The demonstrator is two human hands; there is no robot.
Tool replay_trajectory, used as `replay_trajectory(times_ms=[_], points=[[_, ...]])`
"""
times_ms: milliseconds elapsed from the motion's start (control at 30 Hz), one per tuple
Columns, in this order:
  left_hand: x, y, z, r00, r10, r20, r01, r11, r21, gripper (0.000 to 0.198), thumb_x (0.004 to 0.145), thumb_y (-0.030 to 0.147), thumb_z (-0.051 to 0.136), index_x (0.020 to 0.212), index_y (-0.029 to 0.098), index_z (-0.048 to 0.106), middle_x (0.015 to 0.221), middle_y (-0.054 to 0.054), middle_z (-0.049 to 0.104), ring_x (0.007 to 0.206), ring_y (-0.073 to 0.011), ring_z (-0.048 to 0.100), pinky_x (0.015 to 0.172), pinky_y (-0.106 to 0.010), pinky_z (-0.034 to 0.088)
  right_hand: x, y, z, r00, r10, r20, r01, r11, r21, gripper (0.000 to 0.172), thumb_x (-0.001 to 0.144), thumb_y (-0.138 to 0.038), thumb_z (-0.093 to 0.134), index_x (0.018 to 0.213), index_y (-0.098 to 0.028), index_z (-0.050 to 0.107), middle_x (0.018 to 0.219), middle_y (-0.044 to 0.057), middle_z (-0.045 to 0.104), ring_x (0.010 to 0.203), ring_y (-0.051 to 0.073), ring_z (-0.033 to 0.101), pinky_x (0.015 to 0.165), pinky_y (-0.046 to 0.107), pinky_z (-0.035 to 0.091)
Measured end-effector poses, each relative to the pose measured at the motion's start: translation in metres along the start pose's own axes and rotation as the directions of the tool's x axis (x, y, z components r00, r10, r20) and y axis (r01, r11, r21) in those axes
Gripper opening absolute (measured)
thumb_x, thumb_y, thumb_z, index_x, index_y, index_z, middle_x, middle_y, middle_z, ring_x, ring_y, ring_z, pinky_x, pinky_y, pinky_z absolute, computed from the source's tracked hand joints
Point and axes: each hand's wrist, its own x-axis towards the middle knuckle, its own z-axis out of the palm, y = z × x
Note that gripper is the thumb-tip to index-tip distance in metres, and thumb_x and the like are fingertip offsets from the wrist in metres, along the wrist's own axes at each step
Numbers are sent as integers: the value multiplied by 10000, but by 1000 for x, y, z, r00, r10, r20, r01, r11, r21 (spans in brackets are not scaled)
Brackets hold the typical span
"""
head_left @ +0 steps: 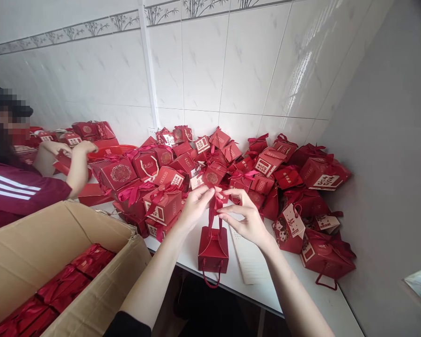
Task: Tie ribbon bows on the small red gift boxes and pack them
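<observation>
A small red gift box (213,250) stands upright near the front edge of the white table (337,304), a twisted cord handle (211,279) hanging down its front. From its top a red ribbon (215,213) runs up to both hands. My left hand (199,202) pinches the ribbon between thumb and fingers. On the other side, my right hand (243,213) has its fingertips closed on the same ribbon, thumb below and index finger above. Both hands are above the box, apart from its body.
Red gift boxes (163,203) are heaped along the tiled wall. A printed sheet (250,257) lies right of the small box. At lower left stands a cardboard carton (101,281) with red boxes inside. A co-worker (24,187) handles red boxes at left. A grey partition (382,187) bounds the right.
</observation>
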Motion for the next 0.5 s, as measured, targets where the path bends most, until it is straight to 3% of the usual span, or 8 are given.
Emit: replay_trajectory(times_ms=[167,300,500], points=[[-3,7,2,991,121,57,-132,949,287,303,857,388,505,739,147,647,815,-49,685,812,-153,624,803,-269,470,-1,9,9,975,196,-103,-173,965,199,83,805,-283,623,798,-221,568,1020,52,554,1034,198,556,932,394,431],[-7,12,3,983,146,115,-181,890,419,283,872,364,479,847,150,663,823,-52,688,775,-154,628,713,-247,484,1,15,18,945,326,-25,-298,890,345,324,730,-286,688,970,-244,473,950,11,573,923,160,588,863,346,475],[-10,17,0,957,179,229,-274,823,498,237,884,280,462,976,193,662,970,-53,686,890,-166,629,779,-257,486,3,8,24,903,430,16,-415,859,301,139,774,-252,556,895,-203,510,726,-24,565,641,124,557,625,260,470]])
